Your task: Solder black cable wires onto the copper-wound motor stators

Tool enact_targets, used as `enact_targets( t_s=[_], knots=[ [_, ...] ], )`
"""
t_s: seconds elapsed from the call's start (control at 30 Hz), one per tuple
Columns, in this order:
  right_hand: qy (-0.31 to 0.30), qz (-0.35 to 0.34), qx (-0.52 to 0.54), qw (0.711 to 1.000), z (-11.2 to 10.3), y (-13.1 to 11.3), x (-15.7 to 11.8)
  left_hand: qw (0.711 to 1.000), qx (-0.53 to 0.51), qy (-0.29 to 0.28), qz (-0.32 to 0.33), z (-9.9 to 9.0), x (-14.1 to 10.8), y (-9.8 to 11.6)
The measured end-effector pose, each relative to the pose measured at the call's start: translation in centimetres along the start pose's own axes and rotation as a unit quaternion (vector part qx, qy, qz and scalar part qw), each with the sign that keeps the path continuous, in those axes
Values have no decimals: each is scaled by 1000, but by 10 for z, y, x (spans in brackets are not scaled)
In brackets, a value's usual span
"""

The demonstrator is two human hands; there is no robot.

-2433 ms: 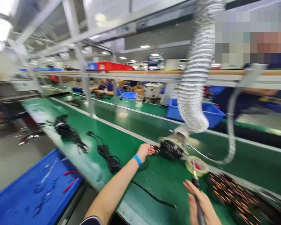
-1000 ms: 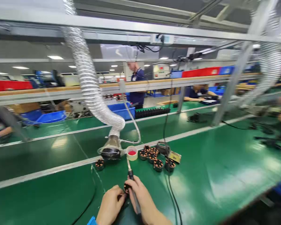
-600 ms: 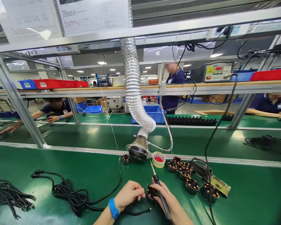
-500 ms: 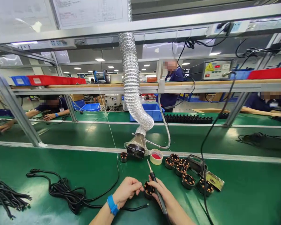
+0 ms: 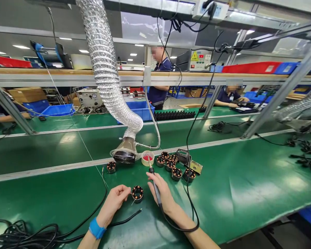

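Note:
My right hand (image 5: 162, 192) grips a soldering iron (image 5: 155, 186) by its dark handle. The iron's tip points away from me and reaches the tape roll (image 5: 144, 162), which has red material in its middle. My left hand (image 5: 116, 197), a blue band on its wrist, is closed in a pinch at the left edge of a ring-shaped motor stator (image 5: 137, 200) with copper coils. What the fingertips hold is too small to make out. A thin wire end sticks out at the stator's lower left. A black cable (image 5: 129, 218) ends just below it.
Several more stators (image 5: 176, 174) stand at the right beside a soldering-iron stand (image 5: 183, 157); a single stator (image 5: 111, 167) sits at the left. A fume-extraction hood (image 5: 125, 152) hangs over the bench's back edge. Coiled black cables (image 5: 28, 235) lie front left. People work beyond the shelf.
The view has swung to the right. My right hand has moved the soldering iron away from the stator, its tip now at the tape roll. My left hand keeps its pinch beside the stator.

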State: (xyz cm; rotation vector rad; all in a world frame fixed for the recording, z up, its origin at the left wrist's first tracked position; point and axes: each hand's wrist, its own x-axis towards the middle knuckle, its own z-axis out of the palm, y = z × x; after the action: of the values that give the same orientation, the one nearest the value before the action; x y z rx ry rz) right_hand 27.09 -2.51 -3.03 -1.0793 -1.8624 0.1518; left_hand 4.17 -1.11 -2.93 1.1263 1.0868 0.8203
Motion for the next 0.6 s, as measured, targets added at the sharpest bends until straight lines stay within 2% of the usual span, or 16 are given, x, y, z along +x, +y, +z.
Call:
enact_targets(
  t_s=[0.1,0.33,0.6],
  knots=[
    [21,-12,-67,997,-1,16,9,1000,26,-13,-9,1,1,2],
    [-28,-23,-129,991,7,39,17,998,46,-33,-16,2,0,4],
    [-63,-30,-121,990,19,57,65,998,35,-44,-13,2,0,1]
  ],
)
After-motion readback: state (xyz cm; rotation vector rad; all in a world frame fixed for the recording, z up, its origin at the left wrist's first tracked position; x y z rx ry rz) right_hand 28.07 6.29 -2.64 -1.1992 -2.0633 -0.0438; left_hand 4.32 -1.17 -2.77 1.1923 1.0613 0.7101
